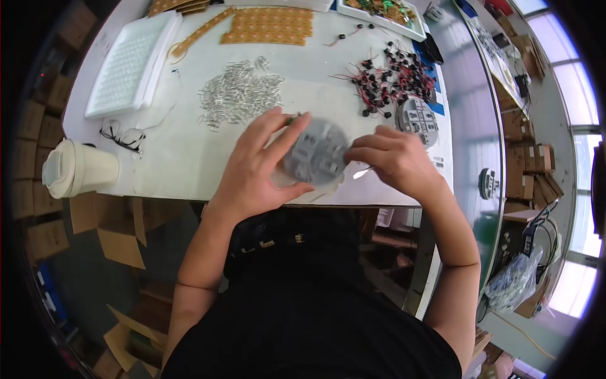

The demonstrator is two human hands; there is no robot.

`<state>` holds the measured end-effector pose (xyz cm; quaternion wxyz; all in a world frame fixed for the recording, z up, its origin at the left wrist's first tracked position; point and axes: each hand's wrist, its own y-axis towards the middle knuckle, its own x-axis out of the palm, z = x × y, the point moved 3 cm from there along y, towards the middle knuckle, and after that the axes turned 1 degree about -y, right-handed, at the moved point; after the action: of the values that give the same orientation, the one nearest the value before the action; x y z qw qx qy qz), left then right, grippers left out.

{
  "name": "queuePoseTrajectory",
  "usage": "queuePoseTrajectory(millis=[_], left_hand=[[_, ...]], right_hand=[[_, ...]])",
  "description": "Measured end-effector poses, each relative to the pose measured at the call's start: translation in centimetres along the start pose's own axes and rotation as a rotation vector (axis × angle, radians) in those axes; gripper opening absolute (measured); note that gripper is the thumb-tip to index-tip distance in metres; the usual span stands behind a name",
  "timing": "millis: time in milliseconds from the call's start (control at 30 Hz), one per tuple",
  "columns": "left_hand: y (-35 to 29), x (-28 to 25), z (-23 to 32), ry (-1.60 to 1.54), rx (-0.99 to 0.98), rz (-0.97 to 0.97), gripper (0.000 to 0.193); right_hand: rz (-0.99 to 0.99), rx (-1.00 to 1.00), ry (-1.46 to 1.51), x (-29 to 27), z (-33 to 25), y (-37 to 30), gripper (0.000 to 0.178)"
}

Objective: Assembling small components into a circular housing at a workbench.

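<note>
Head view: grey disc (315, 155) w/ rectangular cut-outs is just above the near edge of the white table (177, 164), btwn both hands, a bit blurred. L hand (255, 161) has it by its L side, fingers along upper edge, thumb at lower edge, wide gap btwn thumb & forefinger. R hand (398, 158) is at the disc's R edge, fingers curled in, tips pinched together; slim silvery tool (362, 172) pokes out below them, apparently in its grip, tho exact hold is hidden. Second grey disc (419, 123), similar, lies just beyond R hand. Past that, a heap of black parts w/ red wires (385, 82), a few strays further back. Beyond L hand, a loose pile of small clear tubes (240, 93). Far side of table: brown panel (266, 26) w/ rows of pale dots, plus white tray of mixed parts (385, 14) at far R. L side: white gridded tray (126, 66), eyeglasses (120, 136) nearer, then cream lidded cup (79, 167) by the L edge. Cardboard boxes (120, 237) below on L, some w/ flaps up
</note>
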<state>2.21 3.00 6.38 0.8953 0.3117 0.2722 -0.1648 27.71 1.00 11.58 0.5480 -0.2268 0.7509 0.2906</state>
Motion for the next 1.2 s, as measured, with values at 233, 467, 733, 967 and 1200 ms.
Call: queuePoseTrajectory(millis=[233, 467, 733, 967, 1200], left_hand=[[-2.5, -1.1, -2.0, 0.024, -0.031, -0.122, 0.094], [-3.1, -1.8, -3.5, -0.039, -0.048, -0.161, 0.092], [-3.2, -1.1, -4.8, -0.082, -0.029, -0.134, 0.087], [-2.5, 1.3, -4.5, 0.004, -0.041, -0.101, 0.084], [-3.1, 2.3, -4.6, -0.003, -0.04, -0.095, 0.083]], right_hand=[[0.045, 0.268, 0.248, 4.3, 4.2, 13.0, 0.02], [-0.064, 0.321, 0.252, 9.9, 5.4, 19.8, 0.024], [0.025, 0.784, 0.413, 7.0, 5.6, 13.8, 0.029], [0.119, 0.914, 0.625, 8.0, 8.1, 8.8, 0.022], [0.065, 0.875, 0.785, 8.1, 7.8, 6.0, 0.015]])
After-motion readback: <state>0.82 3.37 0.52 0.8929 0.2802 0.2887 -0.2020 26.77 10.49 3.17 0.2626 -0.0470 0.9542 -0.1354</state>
